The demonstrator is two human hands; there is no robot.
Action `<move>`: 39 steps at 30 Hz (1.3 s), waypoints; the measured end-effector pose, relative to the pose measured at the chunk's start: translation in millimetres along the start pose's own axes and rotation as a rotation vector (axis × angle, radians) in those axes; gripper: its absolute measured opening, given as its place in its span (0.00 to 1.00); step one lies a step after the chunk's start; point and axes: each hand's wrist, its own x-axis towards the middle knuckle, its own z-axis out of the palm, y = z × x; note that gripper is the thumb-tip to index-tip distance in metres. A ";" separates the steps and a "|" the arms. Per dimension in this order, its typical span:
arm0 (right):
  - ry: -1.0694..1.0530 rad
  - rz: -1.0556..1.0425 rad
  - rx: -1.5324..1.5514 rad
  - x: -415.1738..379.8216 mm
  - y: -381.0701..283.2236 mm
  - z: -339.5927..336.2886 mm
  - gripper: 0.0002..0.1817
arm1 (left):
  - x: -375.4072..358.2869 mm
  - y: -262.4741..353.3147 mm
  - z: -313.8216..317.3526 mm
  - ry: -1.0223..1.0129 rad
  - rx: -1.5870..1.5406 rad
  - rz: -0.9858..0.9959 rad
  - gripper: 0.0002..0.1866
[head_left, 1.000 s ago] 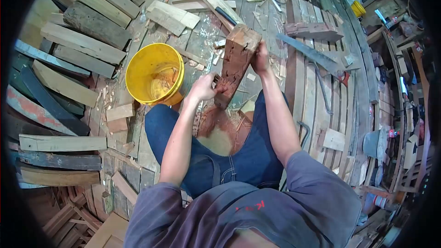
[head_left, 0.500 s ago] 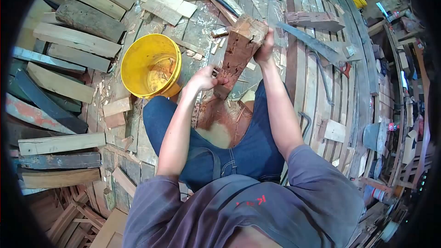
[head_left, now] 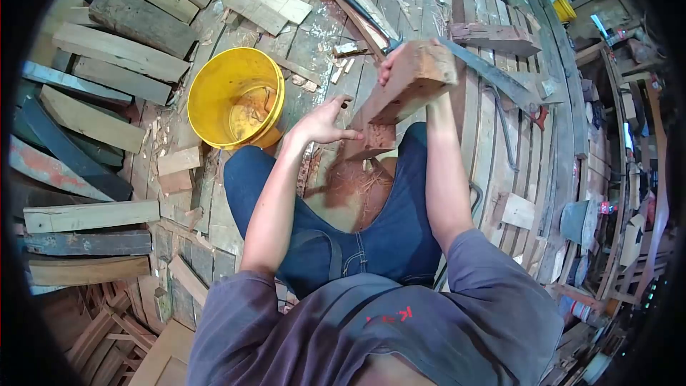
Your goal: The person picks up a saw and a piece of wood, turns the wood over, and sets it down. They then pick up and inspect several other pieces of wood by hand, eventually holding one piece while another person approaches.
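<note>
Two-handed, though unevenly: gripped a rough wooden block (head_left: pixel 404 93) in the right hand (head_left: pixel 386 70), closed around it from behind near the upper end. Held the left hand (head_left: pixel 318 125) open at the lower end, thumb against or just beside the wood; could not tell which. Kept the block tilted, low end between the legs (head_left: pixel 246 168), with no support clearly visible beneath. Had a yellow bucket (head_left: pixel 206 93) beyond and left of the open hand, a black-handled tool (head_left: pixel 357 7) just past the gripping fingers, and a saw (head_left: pixel 486 75) to their right. Risked, most likely, a twist or drop, because of weight borne mainly by one hand. Risked also a knock against tool or saw from a wide swing, and splinters from the ragged lower end.
</note>
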 end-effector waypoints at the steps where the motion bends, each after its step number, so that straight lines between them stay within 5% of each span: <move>1: 0.096 0.029 -0.021 -4.4 -6.1 0.6 0.48 | 1.3 -1.8 1.0 -0.010 0.004 0.011 0.52; 8: 0.114 -0.142 -0.065 -25.3 -12.5 -0.5 0.46 | 6.0 -5.4 4.9 -0.044 0.065 0.005 0.45; 39: 0.108 -0.247 -0.248 -45.3 -16.7 -43.7 0.33 | 31.4 -11.2 19.7 -0.081 0.195 -0.107 0.31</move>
